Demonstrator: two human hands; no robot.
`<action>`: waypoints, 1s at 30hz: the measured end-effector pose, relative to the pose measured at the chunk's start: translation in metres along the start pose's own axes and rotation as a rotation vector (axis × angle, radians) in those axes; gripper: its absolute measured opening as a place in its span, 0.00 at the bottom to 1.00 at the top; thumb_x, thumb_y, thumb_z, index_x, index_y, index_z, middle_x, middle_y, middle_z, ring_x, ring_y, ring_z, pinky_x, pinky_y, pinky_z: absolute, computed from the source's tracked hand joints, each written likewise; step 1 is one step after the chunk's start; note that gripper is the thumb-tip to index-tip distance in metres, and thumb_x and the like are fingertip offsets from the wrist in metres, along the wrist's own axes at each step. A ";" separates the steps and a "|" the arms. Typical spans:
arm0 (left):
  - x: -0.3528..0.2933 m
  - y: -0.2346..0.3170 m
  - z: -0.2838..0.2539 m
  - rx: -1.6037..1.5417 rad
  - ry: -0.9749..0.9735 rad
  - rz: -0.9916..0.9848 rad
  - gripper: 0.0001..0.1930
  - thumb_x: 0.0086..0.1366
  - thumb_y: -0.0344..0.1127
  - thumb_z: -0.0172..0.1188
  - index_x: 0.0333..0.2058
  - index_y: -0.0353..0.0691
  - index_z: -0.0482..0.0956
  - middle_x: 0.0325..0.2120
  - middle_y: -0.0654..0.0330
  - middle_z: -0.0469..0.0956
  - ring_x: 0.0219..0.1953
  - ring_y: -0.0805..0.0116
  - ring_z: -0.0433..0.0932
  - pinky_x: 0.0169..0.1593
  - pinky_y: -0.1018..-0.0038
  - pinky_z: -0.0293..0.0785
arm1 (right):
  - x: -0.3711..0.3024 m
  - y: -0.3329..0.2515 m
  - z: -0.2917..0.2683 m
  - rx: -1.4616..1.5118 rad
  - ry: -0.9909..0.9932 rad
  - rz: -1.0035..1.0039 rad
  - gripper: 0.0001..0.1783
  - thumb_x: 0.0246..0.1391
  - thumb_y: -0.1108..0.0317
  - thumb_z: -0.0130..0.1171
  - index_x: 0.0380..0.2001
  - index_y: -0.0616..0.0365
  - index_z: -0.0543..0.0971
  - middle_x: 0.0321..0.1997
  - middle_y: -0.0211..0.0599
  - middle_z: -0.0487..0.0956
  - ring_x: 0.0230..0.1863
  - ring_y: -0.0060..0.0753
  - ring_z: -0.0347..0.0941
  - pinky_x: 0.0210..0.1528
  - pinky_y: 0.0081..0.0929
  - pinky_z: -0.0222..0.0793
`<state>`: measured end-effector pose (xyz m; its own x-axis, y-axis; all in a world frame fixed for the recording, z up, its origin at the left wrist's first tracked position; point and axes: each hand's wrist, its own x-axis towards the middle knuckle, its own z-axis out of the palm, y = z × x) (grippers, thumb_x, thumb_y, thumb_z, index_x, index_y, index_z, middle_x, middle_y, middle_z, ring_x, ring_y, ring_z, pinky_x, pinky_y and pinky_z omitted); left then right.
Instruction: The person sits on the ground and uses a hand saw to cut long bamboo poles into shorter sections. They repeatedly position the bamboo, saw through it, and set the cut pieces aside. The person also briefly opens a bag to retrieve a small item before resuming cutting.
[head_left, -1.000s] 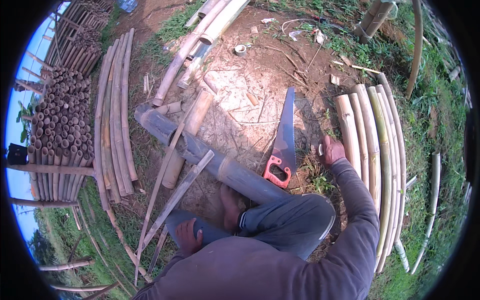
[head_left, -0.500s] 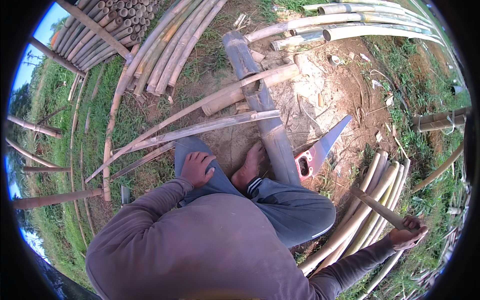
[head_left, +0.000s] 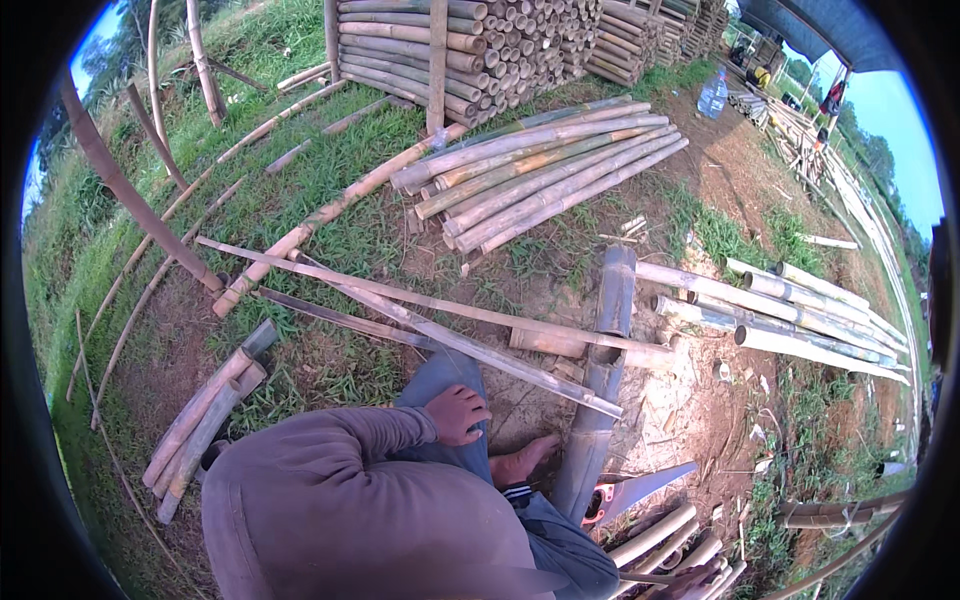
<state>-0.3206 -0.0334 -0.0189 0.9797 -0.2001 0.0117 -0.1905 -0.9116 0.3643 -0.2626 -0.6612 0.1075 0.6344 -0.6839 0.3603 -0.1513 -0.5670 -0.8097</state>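
Observation:
My left hand (head_left: 458,415) rests on my left knee with its fingers stretched out, holding nothing. At the lower right edge, my right hand (head_left: 692,582) is partly cut off and in shade, with a machete (head_left: 643,578) in its grip. The machete's long flat blade points left, over a bundle of bamboo poles (head_left: 655,535). Between my legs and that bundle lies a hand saw (head_left: 640,490) with a red handle. A thick dark bamboo pole (head_left: 586,440) runs beside my bare foot (head_left: 525,460), and two split bamboo strips (head_left: 470,362) lean across it.
Several bamboo poles lie in a row (head_left: 550,165) ahead, with a tall bamboo stack (head_left: 520,50) behind them. More cut poles (head_left: 790,310) lie at the right. Short bamboo pieces (head_left: 205,420) are on the grass to my left. A large water bottle (head_left: 712,95) stands far off.
My view has swung up and left, bringing the stack and bottle into sight. My right hand with the machete now shows only at the lower edge. My left hand stays on the knee.

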 end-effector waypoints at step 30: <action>-0.105 -0.101 0.008 -1.736 0.262 -0.768 0.29 0.74 0.64 0.55 0.51 0.43 0.84 0.42 0.61 0.85 0.40 0.70 0.84 0.47 0.69 0.80 | -0.204 -0.080 0.104 -0.224 -1.394 -0.407 0.35 0.61 0.50 0.69 0.64 0.61 0.75 0.54 0.61 0.83 0.58 0.56 0.81 0.59 0.45 0.75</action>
<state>-0.4049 0.0770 -0.0648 0.8259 0.2145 -0.5214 0.3242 0.5759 0.7505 -0.3011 -0.4290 0.0503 0.8438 0.4496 -0.2928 0.1836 -0.7547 -0.6298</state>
